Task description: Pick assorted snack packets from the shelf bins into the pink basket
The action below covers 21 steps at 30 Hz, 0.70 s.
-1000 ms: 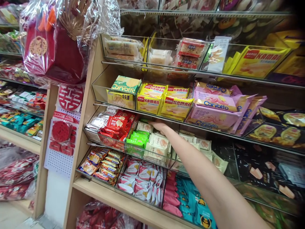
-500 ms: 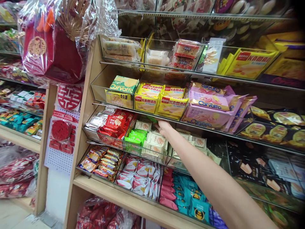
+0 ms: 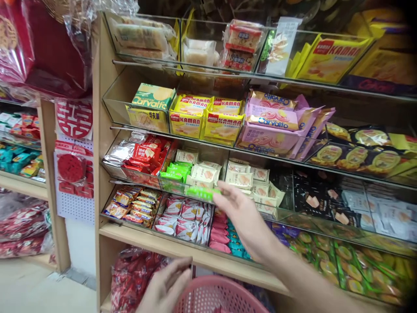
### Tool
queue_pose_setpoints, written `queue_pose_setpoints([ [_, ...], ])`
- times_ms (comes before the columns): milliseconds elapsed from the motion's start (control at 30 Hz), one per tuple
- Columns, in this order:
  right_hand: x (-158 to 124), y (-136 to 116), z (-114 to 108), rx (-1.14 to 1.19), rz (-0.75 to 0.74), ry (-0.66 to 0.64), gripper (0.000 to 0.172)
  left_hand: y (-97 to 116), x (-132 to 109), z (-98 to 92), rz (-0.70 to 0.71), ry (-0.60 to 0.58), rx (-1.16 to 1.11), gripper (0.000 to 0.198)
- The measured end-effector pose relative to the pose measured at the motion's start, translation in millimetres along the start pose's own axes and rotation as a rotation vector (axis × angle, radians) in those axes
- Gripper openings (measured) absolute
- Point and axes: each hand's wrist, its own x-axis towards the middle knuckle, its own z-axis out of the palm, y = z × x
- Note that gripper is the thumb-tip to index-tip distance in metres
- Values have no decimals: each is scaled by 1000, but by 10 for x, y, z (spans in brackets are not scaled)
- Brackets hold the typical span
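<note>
My right hand (image 3: 239,213) is closed on a small bright green snack packet (image 3: 202,194), blurred by motion. It hangs in front of the shelf bin that holds green packets (image 3: 177,171) and cream-coloured packets (image 3: 205,174). Low in the picture, my left hand (image 3: 171,280) has its fingers loosely bent and apart, with nothing seen in them. Just right of it is the rim of a pink perforated basket (image 3: 216,282), cut off by the bottom edge. Most of the basket's inside is out of view.
Clear-fronted bins step down the wooden shelf (image 3: 156,243). Red packets (image 3: 146,152), yellow packets (image 3: 187,115), purple packets (image 3: 273,117) and black packets (image 3: 316,198) fill several bins. A plastic-wrapped red bag (image 3: 55,56) hangs at upper left. Red bagged goods (image 3: 130,278) sit beneath.
My right hand has come out of the bin, down and toward me, with the green packet in it. My left hand and the pink basket have entered at the bottom; the view has shifted.
</note>
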Motion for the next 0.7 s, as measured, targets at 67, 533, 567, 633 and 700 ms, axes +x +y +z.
queue_pose_setpoints([
  [67,-378,282,-82,-46,7,-18,56,160,16,64,-50,7,-233,51],
  [533,-1476,1154,-441,-770,-337,70,65,273,-19,717,-247,-11,-761,21],
  [567,-1516,1169,-484,-778,-323,68,68,228,13,682,-244,-11,-720,22],
  [633,-1615,1208,-618,-790,-272,115,70,103,75,570,-236,-18,-573,26],
  [700,-1742,1264,-810,-776,-177,220,64,-73,119,438,-260,-84,-385,30],
])
